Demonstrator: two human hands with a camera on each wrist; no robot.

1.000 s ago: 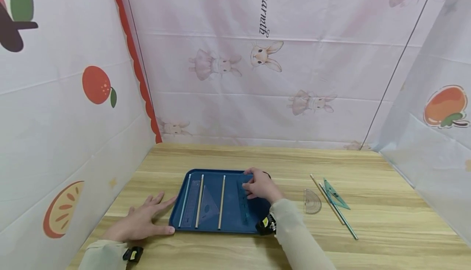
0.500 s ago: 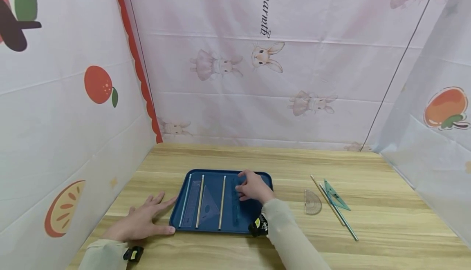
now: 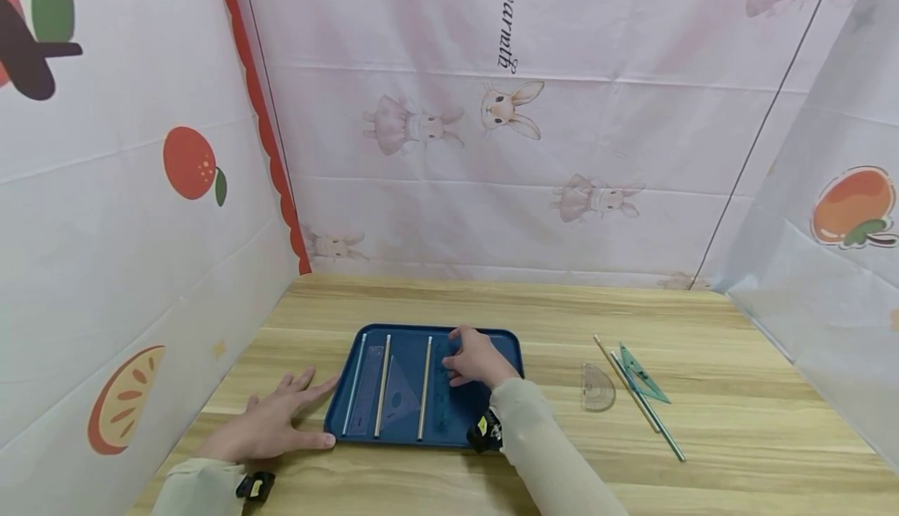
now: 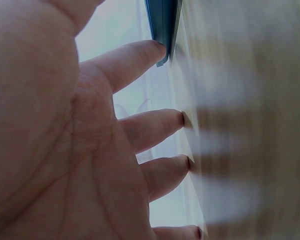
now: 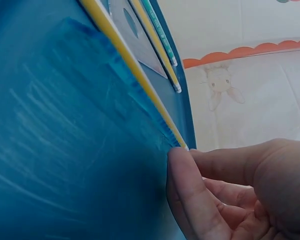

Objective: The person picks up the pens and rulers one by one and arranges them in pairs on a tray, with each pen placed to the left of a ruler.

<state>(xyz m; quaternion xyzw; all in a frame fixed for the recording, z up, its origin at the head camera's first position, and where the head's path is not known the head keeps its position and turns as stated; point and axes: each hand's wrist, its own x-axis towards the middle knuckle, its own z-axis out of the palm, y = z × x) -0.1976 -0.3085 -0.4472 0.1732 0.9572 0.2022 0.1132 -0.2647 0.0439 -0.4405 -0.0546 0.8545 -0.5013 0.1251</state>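
Observation:
My right hand (image 3: 479, 361) pinches the far end of a translucent teal ruler (image 3: 441, 405) over the blue tray (image 3: 467, 414). In the right wrist view, thumb and forefinger meet at the tip of that ruler (image 5: 125, 85), which lies alongside a yellow pencil (image 5: 140, 75). Further left in the tray are a clear set square (image 3: 402, 400), a second yellow pencil (image 3: 382, 391), a clear ruler (image 3: 364, 399) and a green pencil (image 3: 353, 387). Spread out on the table, my left hand (image 3: 274, 421) has its fingertips at the tray's left edge, as the left wrist view also shows.
Right of the tray, a clear protractor (image 3: 598, 388) lies on the wooden table (image 3: 548, 305). Beyond it are a yellow pencil (image 3: 625, 382), a green pencil (image 3: 667, 436) and a green set square (image 3: 648, 379), partly overlapping. Printed curtains (image 3: 435, 211) enclose the table.
My right hand has carried the teal ruler leftward across the tray, up close to the nearest yellow pencil. The left hand has stayed in place.

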